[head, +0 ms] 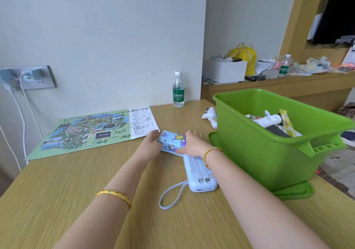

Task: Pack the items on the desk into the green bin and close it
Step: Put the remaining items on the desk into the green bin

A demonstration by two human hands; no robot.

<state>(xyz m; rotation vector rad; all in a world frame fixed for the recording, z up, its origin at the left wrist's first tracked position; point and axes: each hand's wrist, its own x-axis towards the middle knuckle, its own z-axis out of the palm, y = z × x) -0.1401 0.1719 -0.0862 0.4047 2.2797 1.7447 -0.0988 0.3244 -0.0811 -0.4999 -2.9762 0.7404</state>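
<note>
The green bin stands open at the right of the desk, on its green lid, and holds a white tube, a yellow packet and other items. A blue tissue pack with cartoon prints lies at mid-desk. My left hand touches its left end and my right hand grips its right side, thumb on the near face. A light-blue power bank with a wrist strap lies just in front of the pack. A printed map sheet, a water bottle and a white object behind the bin also sit on the desk.
A wall socket with a charger and white cables is at the left. A shelf at the back right carries a white box, a yellow bag, another bottle and clutter. The desk's right edge runs close past the bin.
</note>
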